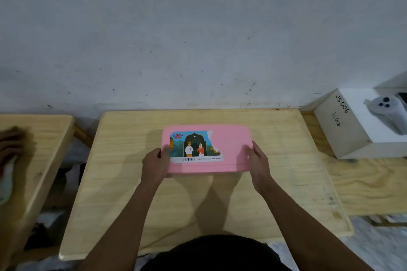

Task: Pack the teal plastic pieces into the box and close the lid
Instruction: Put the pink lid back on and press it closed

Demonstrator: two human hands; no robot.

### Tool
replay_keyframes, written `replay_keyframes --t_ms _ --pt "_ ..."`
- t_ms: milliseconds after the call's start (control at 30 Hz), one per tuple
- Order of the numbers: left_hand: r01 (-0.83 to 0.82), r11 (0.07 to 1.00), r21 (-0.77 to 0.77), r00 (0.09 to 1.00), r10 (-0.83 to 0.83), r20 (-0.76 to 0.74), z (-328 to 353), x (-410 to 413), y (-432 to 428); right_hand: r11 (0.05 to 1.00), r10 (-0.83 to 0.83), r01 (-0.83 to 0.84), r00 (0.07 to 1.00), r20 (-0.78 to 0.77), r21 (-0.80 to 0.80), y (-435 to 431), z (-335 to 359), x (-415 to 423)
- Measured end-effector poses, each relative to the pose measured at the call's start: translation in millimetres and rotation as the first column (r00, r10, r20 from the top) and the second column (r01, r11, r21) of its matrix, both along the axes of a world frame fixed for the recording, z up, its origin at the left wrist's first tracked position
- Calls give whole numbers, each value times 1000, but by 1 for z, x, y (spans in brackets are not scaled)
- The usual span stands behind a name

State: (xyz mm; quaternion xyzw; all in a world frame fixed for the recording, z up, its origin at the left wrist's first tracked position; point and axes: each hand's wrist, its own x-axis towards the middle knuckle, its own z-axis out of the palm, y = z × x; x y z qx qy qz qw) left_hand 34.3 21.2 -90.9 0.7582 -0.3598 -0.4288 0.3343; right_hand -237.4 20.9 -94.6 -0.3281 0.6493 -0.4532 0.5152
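Note:
A pink box point(231, 145) with its lid down lies in the middle of the wooden table point(286, 182). A partly torn colourful sticker covers the left half of the lid. My left hand point(155, 166) grips the box's left end, thumb on top of the lid. My right hand point(258, 161) grips the right end the same way. No teal plastic pieces are visible; the inside of the box is hidden by the lid.
A white carton point(343, 125) marked JS 006, with a white controller on it, stands at the right on another wooden board. A second wooden table point(44, 138) is at the left, where another person's hand point(11, 141) rests. A grey wall rises behind the table.

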Motion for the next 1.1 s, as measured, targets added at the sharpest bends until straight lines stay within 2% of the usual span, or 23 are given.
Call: replay_keyframes --t_ms 300,533,900,1100 --pt "-43 999 -12 998 42 -45 23 -17 -61 998 -58 58 998 30 6 -72 16 -12" --pt "-85 995 53 995 87 -47 21 -19 -110 999 -28 27 999 18 43 -123 9 -9" --pt "-37 997 74 999 37 -7 3 -18 -117 996 -84 82 983 -165 -21 -125 -19 -3" --pt "-107 991 84 984 118 -135 6 -21 -112 995 -94 97 952 -290 -6 -114 -19 0"
